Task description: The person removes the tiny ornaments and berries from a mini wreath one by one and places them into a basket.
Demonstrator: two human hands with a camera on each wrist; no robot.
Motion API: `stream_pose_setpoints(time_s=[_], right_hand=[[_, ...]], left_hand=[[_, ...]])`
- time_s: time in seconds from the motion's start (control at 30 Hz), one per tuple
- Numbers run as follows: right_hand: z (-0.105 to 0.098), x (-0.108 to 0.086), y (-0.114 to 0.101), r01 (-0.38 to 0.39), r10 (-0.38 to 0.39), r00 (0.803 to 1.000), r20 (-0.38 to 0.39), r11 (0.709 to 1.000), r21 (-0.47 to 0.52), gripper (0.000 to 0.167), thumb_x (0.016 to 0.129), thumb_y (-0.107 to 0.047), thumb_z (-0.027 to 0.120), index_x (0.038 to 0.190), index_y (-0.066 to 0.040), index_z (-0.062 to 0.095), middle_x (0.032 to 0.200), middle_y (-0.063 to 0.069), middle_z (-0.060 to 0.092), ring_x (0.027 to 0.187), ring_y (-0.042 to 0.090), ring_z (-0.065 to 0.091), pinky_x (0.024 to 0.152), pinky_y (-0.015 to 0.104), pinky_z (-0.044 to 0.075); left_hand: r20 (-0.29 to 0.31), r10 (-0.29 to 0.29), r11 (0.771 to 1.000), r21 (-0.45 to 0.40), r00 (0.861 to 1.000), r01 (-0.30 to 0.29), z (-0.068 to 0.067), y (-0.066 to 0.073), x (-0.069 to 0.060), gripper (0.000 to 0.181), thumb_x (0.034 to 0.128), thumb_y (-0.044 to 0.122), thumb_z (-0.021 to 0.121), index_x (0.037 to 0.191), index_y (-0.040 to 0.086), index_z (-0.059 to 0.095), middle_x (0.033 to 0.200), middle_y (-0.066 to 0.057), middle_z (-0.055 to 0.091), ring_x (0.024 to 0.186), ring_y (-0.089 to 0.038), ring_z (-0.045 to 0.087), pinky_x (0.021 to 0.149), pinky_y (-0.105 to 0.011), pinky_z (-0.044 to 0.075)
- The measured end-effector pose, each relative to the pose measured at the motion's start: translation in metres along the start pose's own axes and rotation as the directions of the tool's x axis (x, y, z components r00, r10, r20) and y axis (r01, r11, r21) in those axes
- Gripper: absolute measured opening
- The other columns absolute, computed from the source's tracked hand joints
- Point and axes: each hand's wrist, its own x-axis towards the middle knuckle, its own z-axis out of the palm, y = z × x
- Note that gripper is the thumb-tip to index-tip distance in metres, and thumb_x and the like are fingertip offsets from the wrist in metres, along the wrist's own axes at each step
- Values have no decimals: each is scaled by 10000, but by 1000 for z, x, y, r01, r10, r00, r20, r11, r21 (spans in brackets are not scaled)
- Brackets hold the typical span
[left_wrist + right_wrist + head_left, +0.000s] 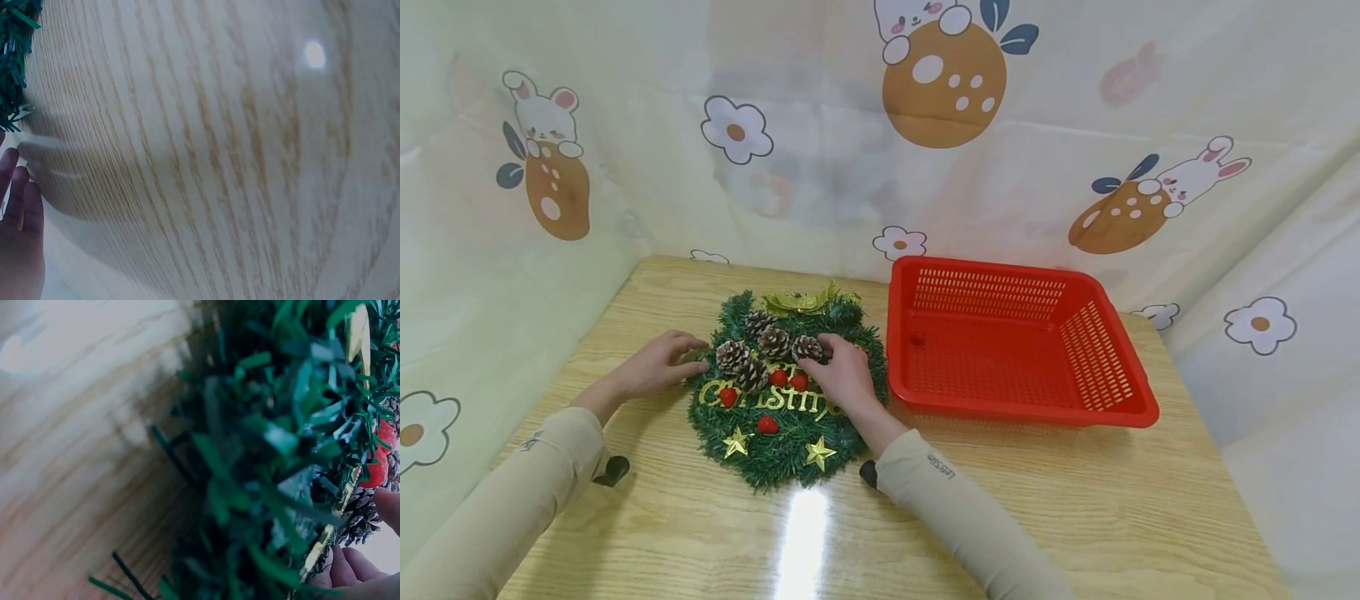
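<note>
The right grip [846,375] pinches a cone [806,347], seemingly arranging the wreath [775,457]; left grip [658,365] spread; next needs gentle release.

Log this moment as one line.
right hand: pinches rightmost pine cone | left hand: beside left edge of wreath | wreath: lies on table | red basket: right of wreath

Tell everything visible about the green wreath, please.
The green wreath, apparently tinsel, lies flat on the table beside the red basket. It bears a gold bow, frosted pine cones, red berries, gold stars and partly covered gold lettering. The right hand holds one cone; whether the left hand touches the wreath is unclear.
</note>
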Motion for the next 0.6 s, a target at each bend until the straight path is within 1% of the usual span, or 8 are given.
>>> stream_pose_setpoints(time_s=[0.17, 0.37, 0.6], right_hand=[[2, 2, 1, 8, -8, 1000, -6, 1000, -24, 599, 890, -306, 731, 1406, -83, 522, 1355, 94, 577, 1235, 256, 537, 985, 410, 474], [2, 1, 1, 0, 0, 1000, -1, 1000, -16, 590, 893, -296, 728, 1406, -90, 521, 1358, 82, 574, 1238, 248, 533, 984, 411, 474], [2, 0, -1, 1, -1, 1000, -18, 1000, -9, 585, 884, -297, 739, 1392, -93, 535, 1335, 74, 587, 1212, 237, 547, 974, 405, 480]], left_hand=[[-3, 4, 1000, -7, 1000, -4, -1, 2, 0, 436, 971, 196, 618, 1294, -88, 545, 1309, -316, 482, 1210, -485, 438, 1001, -643, 355], [7, 0, 1000, -3, 1000, 0, -2, 3, -1, 450, 973, 214, 617, 1299, -87, 540, 1313, -316, 478, 1214, -485, 432, 1003, -646, 350], [10, -2, 1000, 0, 1000, 2, -1, 2, 0, 456, 974, 226, 617, 1300, -83, 541, 1313, -310, 482, 1216, -481, 431, 1002, -645, 351]])
